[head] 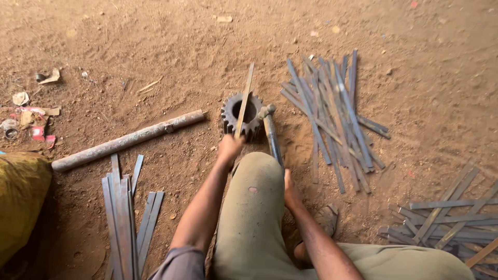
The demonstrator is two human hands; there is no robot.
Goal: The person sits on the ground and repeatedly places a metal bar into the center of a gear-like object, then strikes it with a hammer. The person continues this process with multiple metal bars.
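Observation:
My left hand (229, 147) grips the near end of a thin flat metal strip (245, 96) that lies across a rusty toothed gear (231, 120) sitting on the dirt floor. My right hand (291, 194) is behind my bent knee and holds the handle of a hammer (270, 129), whose head rests right beside the gear's right side. The fingers of my right hand are mostly hidden by my trouser leg.
A long rusty pipe (124, 140) lies left of the gear. Several flat strips are stacked at the lower left (124, 218), a loose pile lies at the right (332, 114), another at the lower right (451, 218). A yellow sack (18, 202) is at the left edge; litter (31, 124) above it.

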